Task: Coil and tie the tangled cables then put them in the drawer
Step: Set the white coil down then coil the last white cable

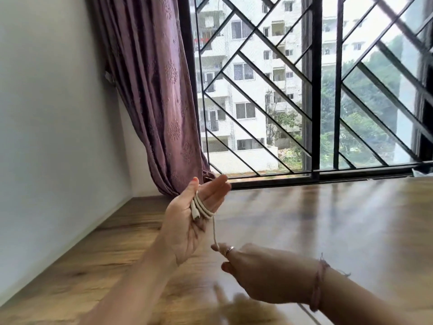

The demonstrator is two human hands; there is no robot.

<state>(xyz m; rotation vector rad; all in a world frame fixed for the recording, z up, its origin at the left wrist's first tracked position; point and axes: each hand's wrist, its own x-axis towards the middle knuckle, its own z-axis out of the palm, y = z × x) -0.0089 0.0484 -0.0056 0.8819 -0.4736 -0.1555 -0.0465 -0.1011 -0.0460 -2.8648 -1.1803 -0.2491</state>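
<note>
Left hand (pixel 187 221) is holding up palm-up with fingers straight, and a white cable (pixel 203 208) is wrapping round those fingers in about three loops, its connector end (pixel 195 213) lying on the palm side near the thumb base. The thumb is pressing the loops from the side, looks like, so the hand is acting as a spool, not a clenched grip. Right hand (pixel 255 270) is sitting just below and to the right of the left hand, pinching the free run of the cable between thumb and forefinger tip; the strand is running taut straight up from that pinch to the loops. The ring (pixel 229 249) is on a right-hand finger and a thread bracelet (pixel 316 285) is on that wrist. Cable is reading as light, thin, soft and limp, a bit springy, so loops are likely slipping off the fingers if tension drops; best hold is the pinch close under the coil, plus the thumb clamping the loops. Connector end is the stiff part, good as the anchor. Wooden desk (pixel 328 219) is lying under and beyond both hands. No drawer or other container is showing in view, so contents cannot be told. Other cables are not visible; a blur below the right hand is unreadable.
</note>
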